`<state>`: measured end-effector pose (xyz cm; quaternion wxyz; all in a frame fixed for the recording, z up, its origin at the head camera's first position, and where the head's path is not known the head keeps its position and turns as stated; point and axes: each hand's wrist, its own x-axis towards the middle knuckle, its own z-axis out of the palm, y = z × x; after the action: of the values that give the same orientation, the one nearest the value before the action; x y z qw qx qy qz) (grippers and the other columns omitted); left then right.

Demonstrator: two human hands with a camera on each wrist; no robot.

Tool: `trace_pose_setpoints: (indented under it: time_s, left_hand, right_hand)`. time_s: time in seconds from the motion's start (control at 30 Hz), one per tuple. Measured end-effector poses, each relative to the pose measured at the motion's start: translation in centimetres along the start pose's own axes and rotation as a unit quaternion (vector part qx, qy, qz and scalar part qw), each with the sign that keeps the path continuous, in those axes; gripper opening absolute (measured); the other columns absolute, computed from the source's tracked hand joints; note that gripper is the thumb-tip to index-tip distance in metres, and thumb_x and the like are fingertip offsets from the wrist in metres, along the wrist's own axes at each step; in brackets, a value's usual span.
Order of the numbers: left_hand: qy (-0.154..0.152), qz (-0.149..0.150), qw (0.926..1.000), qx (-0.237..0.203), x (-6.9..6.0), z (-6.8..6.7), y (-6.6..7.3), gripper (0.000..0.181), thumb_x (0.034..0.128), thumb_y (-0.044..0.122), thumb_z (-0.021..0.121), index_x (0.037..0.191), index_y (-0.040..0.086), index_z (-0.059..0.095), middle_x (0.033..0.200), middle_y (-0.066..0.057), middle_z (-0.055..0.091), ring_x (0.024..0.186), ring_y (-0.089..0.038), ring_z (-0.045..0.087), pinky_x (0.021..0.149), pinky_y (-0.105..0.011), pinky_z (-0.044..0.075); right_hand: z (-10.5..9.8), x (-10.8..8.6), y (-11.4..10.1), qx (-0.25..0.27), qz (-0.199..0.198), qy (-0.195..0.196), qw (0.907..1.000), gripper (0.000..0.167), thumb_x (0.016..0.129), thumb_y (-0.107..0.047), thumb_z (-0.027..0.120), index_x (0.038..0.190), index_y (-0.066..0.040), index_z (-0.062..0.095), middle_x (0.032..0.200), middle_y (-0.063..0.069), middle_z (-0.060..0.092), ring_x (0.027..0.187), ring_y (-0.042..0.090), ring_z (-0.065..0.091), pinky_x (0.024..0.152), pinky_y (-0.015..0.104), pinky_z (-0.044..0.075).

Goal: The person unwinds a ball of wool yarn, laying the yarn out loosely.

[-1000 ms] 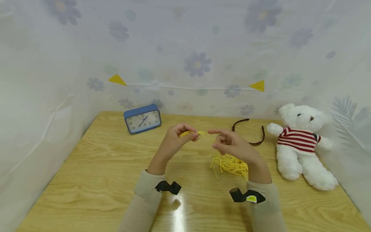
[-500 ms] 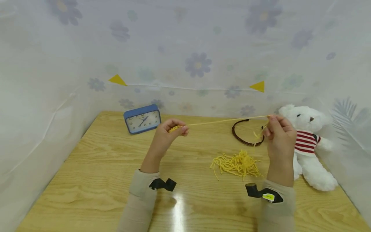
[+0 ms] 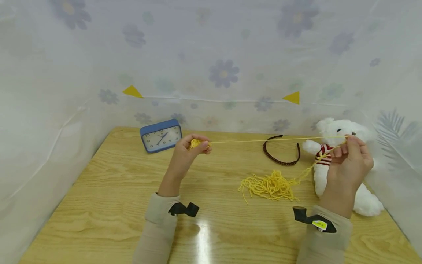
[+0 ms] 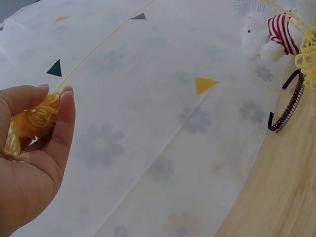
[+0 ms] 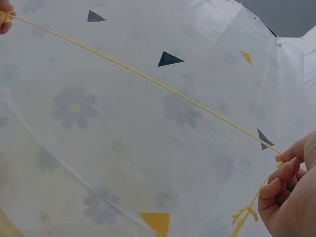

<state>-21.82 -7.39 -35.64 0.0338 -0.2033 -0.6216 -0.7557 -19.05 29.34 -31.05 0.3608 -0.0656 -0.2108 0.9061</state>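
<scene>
My left hand (image 3: 188,156) pinches a small bundle of yellow yarn (image 4: 40,117) between thumb and fingers. From it one yellow strand (image 3: 263,140) runs taut across to my right hand (image 3: 350,165), whose thumb and forefinger pinch it in front of the teddy bear. Below the right fingers the yarn hangs down with a knotted tangle (image 5: 245,213) on it, and slopes to a loose yellow yarn pile (image 3: 271,186) on the table. In the right wrist view the left fingertips (image 5: 5,25) show at the far end of the strand.
A blue alarm clock (image 3: 161,136) stands at the back left of the wooden table (image 3: 108,205). A dark braided headband (image 3: 280,161) lies behind the yarn pile. The white teddy bear (image 3: 324,183) in a striped top sits at the right, partly covered by my right hand.
My right hand has taken hold of the strand and drawn it far to the right, pulling it taut. Yarn from the pile now trails up toward it. My left hand shifted slightly left.
</scene>
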Motion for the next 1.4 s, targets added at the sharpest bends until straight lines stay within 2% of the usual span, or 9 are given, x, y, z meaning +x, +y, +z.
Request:
trace_pose_setpoints:
  time_s: [0.2, 0.3, 0.4, 0.63, 0.8, 0.9, 1.0, 1.23, 1.4]
  left_hand:
    - [0.000, 0.010, 0.9998, -0.016, 0.0, -0.3, -0.2, 0.028, 0.0933, 0.008, 0.060, 0.120, 0.000, 0.053, 0.106, -0.017, 0.060, 0.088, -0.034, 0.063, 0.074, -0.033, 0.056]
    - [0.001, 0.009, 0.9998, -0.016, 0.0, -0.3, -0.1, 0.032, 0.0933, 0.008, 0.060, 0.123, 0.002, 0.049, 0.105, -0.012, 0.063, 0.090, -0.039, 0.062, 0.070, -0.031, 0.055]
    - [0.000, 0.006, 0.9999, -0.015, 0.0, -0.2, -0.1, 0.026, 0.0937, 0.007, 0.059, 0.117, -0.003, 0.051, 0.104, -0.011, 0.064, 0.089, -0.032, 0.064, 0.070, -0.030, 0.055]
    - [-0.013, 0.003, 0.9997, -0.020, -0.1, 0.3, 0.1, 0.019, 0.0934, 0.003, 0.058, 0.108, -0.008, 0.054, 0.105, -0.015, 0.060, 0.084, -0.018, 0.065, 0.076, -0.032, 0.056]
    - [-0.033, -0.021, 0.9991, -0.017, -0.1, 0.8, 0.0, 0.024, 0.0928, 0.005, 0.059, 0.111, -0.009, 0.054, 0.109, -0.017, 0.059, 0.087, -0.022, 0.065, 0.082, -0.037, 0.055]
    - [-0.056, -0.033, 0.9978, -0.010, -0.1, 1.3, -0.3, 0.024, 0.0931, 0.009, 0.060, 0.112, -0.006, 0.055, 0.113, -0.020, 0.058, 0.091, -0.022, 0.065, 0.087, -0.042, 0.053]
    - [-0.074, -0.042, 0.9963, -0.008, 0.0, 2.2, -0.5, 0.021, 0.0941, 0.010, 0.059, 0.111, -0.003, 0.056, 0.115, -0.020, 0.058, 0.096, -0.024, 0.066, 0.088, -0.043, 0.052]
    - [-0.101, -0.039, 0.9940, -0.010, -0.1, 3.6, -0.7, 0.025, 0.0952, 0.004, 0.055, 0.116, -0.008, 0.051, 0.118, -0.025, 0.053, 0.102, -0.026, 0.062, 0.088, -0.040, 0.052]
    - [-0.081, -0.062, 0.9945, 0.023, -0.2, 3.7, -1.0, 0.035, 0.0935, 0.010, 0.060, 0.126, 0.002, 0.049, 0.122, -0.016, 0.053, 0.112, -0.024, 0.054, 0.091, -0.036, 0.051]
  right_hand:
    - [-0.6, 0.1, 0.1, -0.063, 0.042, -0.062, 0.9952, 0.009, 0.085, 0.014, 0.059, 0.077, 0.015, 0.056, 0.056, 0.012, 0.041, 0.043, 0.018, 0.036, 0.038, 0.024, 0.032]
    - [-1.3, 0.1, 0.2, -0.206, 0.090, -0.154, 0.9620, 0.010, 0.088, 0.006, 0.060, 0.078, 0.007, 0.062, 0.059, 0.008, 0.049, 0.047, 0.015, 0.042, 0.042, 0.022, 0.037]
    - [-2.0, 0.1, 0.5, -0.397, 0.119, -0.276, 0.8673, 0.010, 0.092, -0.006, 0.060, 0.085, -0.002, 0.065, 0.066, 0.003, 0.054, 0.053, 0.013, 0.045, 0.047, 0.022, 0.040]
    - [-2.8, 0.6, 2.9, -0.639, 0.154, -0.502, 0.5621, 0.021, 0.101, -0.019, 0.048, 0.095, 0.001, 0.054, 0.075, 0.005, 0.052, 0.060, 0.018, 0.047, 0.054, 0.029, 0.042]
    - [-2.8, 0.0, 5.1, -0.675, 0.217, -0.529, 0.4661, 0.018, 0.099, -0.017, 0.051, 0.099, 0.001, 0.053, 0.086, 0.012, 0.057, 0.070, 0.026, 0.057, 0.059, 0.033, 0.046]
    - [-2.3, -0.9, 5.9, -0.680, 0.214, -0.542, 0.4455, 0.018, 0.098, -0.017, 0.054, 0.104, 0.000, 0.053, 0.093, 0.013, 0.058, 0.075, 0.030, 0.060, 0.063, 0.037, 0.049]
    - [-1.4, -2.3, 6.6, -0.663, 0.181, -0.567, 0.4547, 0.015, 0.097, -0.015, 0.055, 0.106, -0.003, 0.055, 0.098, 0.011, 0.059, 0.079, 0.027, 0.063, 0.065, 0.035, 0.052]
    - [1.1, -6.0, 8.4, -0.530, 0.152, -0.618, 0.5602, 0.036, 0.098, -0.007, 0.051, 0.132, 0.002, 0.044, 0.123, 0.022, 0.051, 0.081, 0.022, 0.063, 0.069, 0.029, 0.053]
    - [1.5, -7.3, 9.4, -0.468, 0.191, -0.624, 0.5964, 0.045, 0.098, -0.007, 0.050, 0.141, -0.004, 0.036, 0.122, 0.021, 0.051, 0.079, 0.029, 0.061, 0.064, 0.030, 0.051]
